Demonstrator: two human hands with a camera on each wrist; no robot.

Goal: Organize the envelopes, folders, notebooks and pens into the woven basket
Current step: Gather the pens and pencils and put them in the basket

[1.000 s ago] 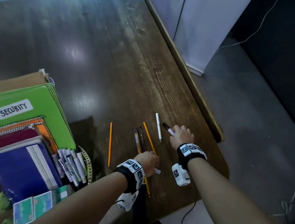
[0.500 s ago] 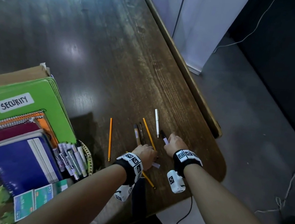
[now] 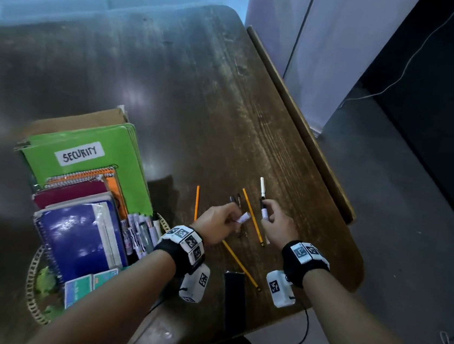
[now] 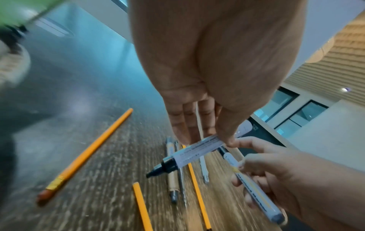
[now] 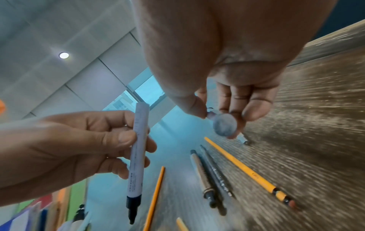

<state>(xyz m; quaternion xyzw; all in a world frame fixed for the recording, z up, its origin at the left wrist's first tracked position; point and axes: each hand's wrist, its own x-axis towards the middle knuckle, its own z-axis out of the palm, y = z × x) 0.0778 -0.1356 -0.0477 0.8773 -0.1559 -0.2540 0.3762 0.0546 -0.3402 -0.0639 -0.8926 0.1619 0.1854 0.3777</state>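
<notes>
Head view: worn on the head, facing forward and down from above onto the wooden table (image 3: 227,109); woven basket (image 3: 34,291) at 8 o'clock, both forearms entering from 6 o'clock.
Left wrist view: close under the left hand (image 4: 207,70), facing along the fingers just above the table; right hand (image 4: 292,179) at 4 o'clock.
Right wrist view: close under the right hand (image 5: 227,54), facing along the fingers; left hand at 9 o'clock.
Shared area: all three views cover the loose pencils and pens (image 3: 246,216) on the table and both held markers.
</notes>
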